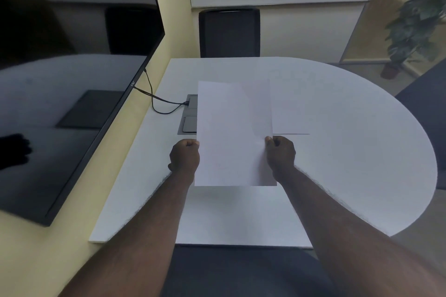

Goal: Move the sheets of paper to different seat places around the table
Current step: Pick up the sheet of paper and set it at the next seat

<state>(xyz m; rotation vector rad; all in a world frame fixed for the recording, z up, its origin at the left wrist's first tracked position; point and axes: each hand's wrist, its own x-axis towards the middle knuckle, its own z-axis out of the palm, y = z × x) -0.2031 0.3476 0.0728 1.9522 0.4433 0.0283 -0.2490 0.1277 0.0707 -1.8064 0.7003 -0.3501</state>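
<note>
Far left, mounted on the yellow wall (pixel 169 2): a large dark screen (pixel 72 79), tilted in the wide-angle view, mirroring the table and a dim hand. From its lower edge, a black cable (pixel 156 101) looping down to a grey socket panel (pixel 189 116) set flush in the tabletop, partly hidden behind the held paper. Next, the left hand (pixel 184 155), closed in a loose fist, thumb and curled fingers pinching the left edge of a white sheet of paper (pixel 234 132) near its lower half. Sheet held upright-ish above the white table (pixel 350 140), portrait way up, a faint vertical crease or shadow down its right third, lower edge lifted clear with a soft shadow on the tabletop below. At the sheet's right edge, the right hand (pixel 281 154), likewise closed, thumb on the front face and fingers behind, gripping at about the same height as the left. Just behind and right of the held sheet, a second sheet (pixel 289 116) lying flat on the table, barely distinguishable from the surface except for its near edge. Beyond the far straight edge of the table, a black chair (pixel 229 31) pushed in. Table curving round in a half circle toward the right. Far right, past a glass partition, a potted plant (pixel 415 24) on the floor.
</note>
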